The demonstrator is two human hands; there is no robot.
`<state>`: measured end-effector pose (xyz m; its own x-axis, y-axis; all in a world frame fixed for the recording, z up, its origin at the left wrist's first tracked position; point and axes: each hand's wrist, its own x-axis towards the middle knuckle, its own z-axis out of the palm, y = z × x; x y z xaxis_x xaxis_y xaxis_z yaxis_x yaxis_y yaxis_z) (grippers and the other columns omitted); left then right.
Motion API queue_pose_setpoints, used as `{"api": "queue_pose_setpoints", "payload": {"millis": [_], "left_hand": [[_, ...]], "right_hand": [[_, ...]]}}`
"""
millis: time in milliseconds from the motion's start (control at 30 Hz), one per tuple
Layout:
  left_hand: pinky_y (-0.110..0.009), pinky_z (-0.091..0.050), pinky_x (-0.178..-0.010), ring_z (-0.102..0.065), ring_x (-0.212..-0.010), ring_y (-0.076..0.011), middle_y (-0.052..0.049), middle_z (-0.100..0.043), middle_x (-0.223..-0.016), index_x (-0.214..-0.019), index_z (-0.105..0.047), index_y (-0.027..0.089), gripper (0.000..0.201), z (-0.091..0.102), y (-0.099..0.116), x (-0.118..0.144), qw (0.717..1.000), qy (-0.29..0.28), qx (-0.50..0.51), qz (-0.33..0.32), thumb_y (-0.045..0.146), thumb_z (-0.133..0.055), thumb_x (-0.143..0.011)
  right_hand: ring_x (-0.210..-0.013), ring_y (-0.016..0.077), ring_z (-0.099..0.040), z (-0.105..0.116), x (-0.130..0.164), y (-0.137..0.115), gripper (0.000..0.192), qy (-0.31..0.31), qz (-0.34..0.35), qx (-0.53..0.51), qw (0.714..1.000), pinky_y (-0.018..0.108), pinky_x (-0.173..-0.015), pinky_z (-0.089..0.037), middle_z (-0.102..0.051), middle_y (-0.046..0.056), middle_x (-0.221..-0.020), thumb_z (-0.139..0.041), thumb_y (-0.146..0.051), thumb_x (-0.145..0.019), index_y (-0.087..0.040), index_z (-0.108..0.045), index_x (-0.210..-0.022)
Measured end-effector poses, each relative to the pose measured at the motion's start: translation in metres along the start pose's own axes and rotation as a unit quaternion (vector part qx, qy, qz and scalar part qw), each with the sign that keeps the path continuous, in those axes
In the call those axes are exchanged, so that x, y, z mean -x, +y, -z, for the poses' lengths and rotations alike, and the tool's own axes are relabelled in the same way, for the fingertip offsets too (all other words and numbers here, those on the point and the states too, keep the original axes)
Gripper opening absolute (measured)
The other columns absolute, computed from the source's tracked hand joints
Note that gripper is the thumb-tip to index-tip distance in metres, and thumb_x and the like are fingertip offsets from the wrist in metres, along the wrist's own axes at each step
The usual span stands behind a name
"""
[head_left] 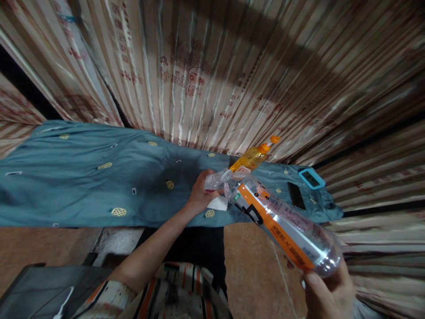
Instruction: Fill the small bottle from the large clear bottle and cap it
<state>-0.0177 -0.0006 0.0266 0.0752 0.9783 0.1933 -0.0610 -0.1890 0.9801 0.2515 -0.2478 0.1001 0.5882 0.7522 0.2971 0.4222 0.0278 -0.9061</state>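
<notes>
Right hand (pixel 328 290): nearest the lens, bottom right corner, fingers wrapped round the base of the clear bottle (pixel 282 221).
Clear bottle: plastic, orange-and-white label, held tilted in the air over the front edge of the desk, its neck pointing up and left toward the other hand.
Left hand (pixel 201 192): forearm stretched forward, fingers closed on a small crumpled clear plastic piece (pixel 217 179) at the bottle's mouth.
White paper (pixel 219 204): lying on the cloth just beneath the left hand.
Orange bottle (pixel 254 155): amber liquid, orange cap, behind the clear bottle; cannot tell whether it stands or leans.
Blue cloth (pixel 83 177): covers the desk, gold motifs.
Black phone (pixel 296 196): flat on the cloth, right end.
Blue-framed device (pixel 311 178): just beyond the phone.
Striped curtain (pixel 215 66): backdrop.
</notes>
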Motion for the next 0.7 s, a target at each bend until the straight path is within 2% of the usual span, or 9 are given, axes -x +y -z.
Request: {"api": "queue_pose_setpoints", "payload": {"millis": [133, 267, 467, 567, 700], "left_hand": [[-0.039, -0.058, -0.097, -0.071, -0.107, -0.0257, -0.004, -0.073, -0.115, -0.121, -0.064, 0.025, 0.064, -0.001, -0.002, 0.0, 1.0, 0.0, 0.003, 0.001, 0.036, -0.096, -0.067], [-0.04, -0.058, -0.099, -0.072, -0.108, -0.0263, -0.005, -0.073, -0.118, -0.121, -0.064, 0.024, 0.063, 0.0, 0.0, 0.0, 1.0, 0.005, -0.007, -0.008, 0.034, -0.095, -0.068], [-0.04, -0.058, -0.1, -0.071, -0.106, -0.0253, -0.005, -0.073, -0.116, -0.12, -0.065, 0.024, 0.061, 0.001, 0.002, 0.0, 1.0, -0.005, 0.001, 0.004, 0.035, -0.096, -0.068], [-0.04, -0.059, -0.099, -0.072, -0.106, -0.0257, -0.005, -0.073, -0.116, -0.119, -0.065, 0.024, 0.061, 0.001, 0.003, 0.0, 1.0, -0.001, -0.004, 0.006, 0.035, -0.096, -0.067], [-0.043, -0.058, -0.102, -0.072, -0.111, -0.0276, -0.005, -0.074, -0.117, -0.121, -0.065, 0.024, 0.063, 0.0, 0.002, -0.001, 1.0, 0.004, -0.008, -0.001, 0.035, -0.096, -0.067]], "right_hand": [[-0.124, 0.039, -0.073, 0.0, -0.003, -0.004, 0.087, 0.032, -0.049, -0.022, 0.998, 0.047, -0.103, -0.057, -0.078, 0.013, -0.138, -0.098, -0.049, -0.071, -0.021, -0.068, -0.148], [-0.123, 0.0375, -0.072, 0.001, -0.005, -0.006, 0.085, 0.02, -0.042, -0.011, 0.999, 0.044, -0.099, -0.059, -0.078, 0.012, -0.138, -0.1, -0.049, -0.069, -0.023, -0.071, -0.144], [-0.119, 0.0356, -0.073, -0.006, -0.001, -0.01, 0.078, 0.032, -0.032, -0.007, 0.999, 0.043, -0.098, -0.058, -0.079, 0.009, -0.136, -0.096, -0.051, -0.075, -0.025, -0.071, -0.144], [-0.121, 0.0376, -0.074, -0.003, -0.001, -0.005, 0.081, 0.025, -0.032, -0.004, 0.999, 0.046, -0.098, -0.059, -0.076, 0.011, -0.143, -0.093, -0.051, -0.077, -0.024, -0.068, -0.149], [-0.117, 0.0386, -0.076, 0.005, -0.004, 0.004, 0.084, 0.008, -0.02, 0.007, 1.0, 0.043, -0.086, -0.062, -0.074, 0.015, -0.148, -0.094, -0.048, -0.076, -0.022, -0.065, -0.151]]}}
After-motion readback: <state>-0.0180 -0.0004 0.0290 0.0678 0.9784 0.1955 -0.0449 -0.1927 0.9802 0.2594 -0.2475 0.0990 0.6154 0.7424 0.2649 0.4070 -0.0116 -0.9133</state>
